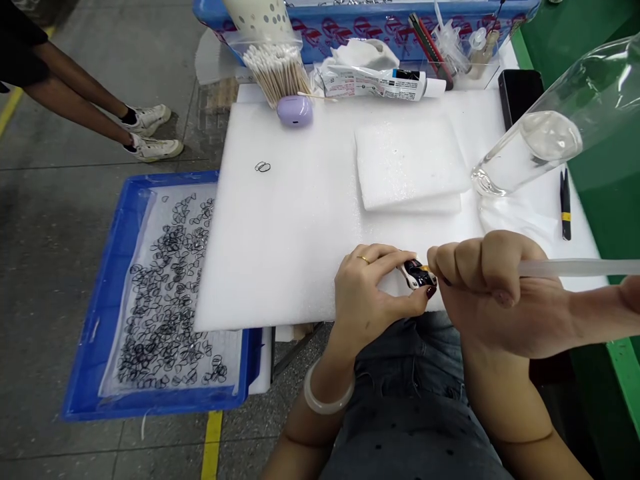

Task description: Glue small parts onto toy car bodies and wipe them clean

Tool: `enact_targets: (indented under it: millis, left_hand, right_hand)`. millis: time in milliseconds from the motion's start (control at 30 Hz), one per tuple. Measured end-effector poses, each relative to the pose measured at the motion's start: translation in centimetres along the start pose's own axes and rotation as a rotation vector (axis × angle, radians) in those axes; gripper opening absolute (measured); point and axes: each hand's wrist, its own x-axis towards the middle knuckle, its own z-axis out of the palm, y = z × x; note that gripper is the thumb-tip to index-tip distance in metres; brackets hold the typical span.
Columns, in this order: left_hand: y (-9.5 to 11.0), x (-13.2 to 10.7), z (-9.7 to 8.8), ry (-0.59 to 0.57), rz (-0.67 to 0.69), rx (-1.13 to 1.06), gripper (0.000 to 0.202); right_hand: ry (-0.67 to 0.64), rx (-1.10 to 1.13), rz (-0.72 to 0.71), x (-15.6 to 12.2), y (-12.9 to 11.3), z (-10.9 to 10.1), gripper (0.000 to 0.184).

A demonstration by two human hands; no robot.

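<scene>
My left hand (pixel 373 287) pinches a small glossy black-and-white piece (pixel 417 274) between thumb and fingers, just above the table's front edge. Its exact kind is hard to make out, though it has a rounded, shell-like shape. Close on its right, my right hand (pixel 500 293) is curled around a pale translucent tube (pixel 580 268), which runs out of the fist to the right frame edge. A small orange-gold bit (pixel 425 268) shows between the piece and my right fingers; whether it belongs to the tube is hidden.
White foam (pixel 280 253) covers the table, with thin black rings (pixel 263 167) on it. Behind are cotton swabs (pixel 280 70), a purple case (pixel 295 111) and a white tube (pixel 370 83). A clear bottle (pixel 520 147) and tweezers (pixel 565 203) lie right. A blue tray (pixel 107 267) sits left.
</scene>
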Motion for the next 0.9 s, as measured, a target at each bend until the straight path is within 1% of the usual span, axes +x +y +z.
enact_targets:
  millis: [67, 233, 433, 533, 633, 800, 900]
  left_hand:
    - [0.05, 0.01, -0.03, -0.008, -0.010, 0.005, 0.029]
    - [0.08, 0.02, -0.07, -0.012, -0.017, 0.021, 0.029]
    - [0.04, -0.07, -0.07, -0.015, -0.007, 0.010, 0.030]
    - [0.03, -0.08, -0.08, -0.018, -0.004, 0.007, 0.030]
    - [0.02, -0.05, -0.08, -0.010, 0.005, 0.012, 0.030]
    - [0.02, -0.05, -0.03, -0.011, -0.001, 0.034, 0.029]
    - [0.07, -0.06, 0.00, -0.006, -0.004, 0.028, 0.030]
  right_hand:
    - [0.000, -0.024, -0.002, 0.07, 0.07, -0.03, 0.065]
    - [-0.052, -0.022, -0.078, 0.24, 0.32, -0.23, 0.064]
    - [-0.016, -0.050, -0.075, 0.04, 0.39, -0.26, 0.063]
    - [-0.023, -0.018, -0.115, -0.08, 0.49, -0.30, 0.062]
    - [-0.027, -0.024, -0.125, -0.15, 0.48, -0.31, 0.058]
    - [0.023, -0.075, -0.083, -0.25, 0.31, -0.35, 0.060]
    - [0.040, -0.108, -0.060, -0.75, 0.07, -0.66, 0.057]
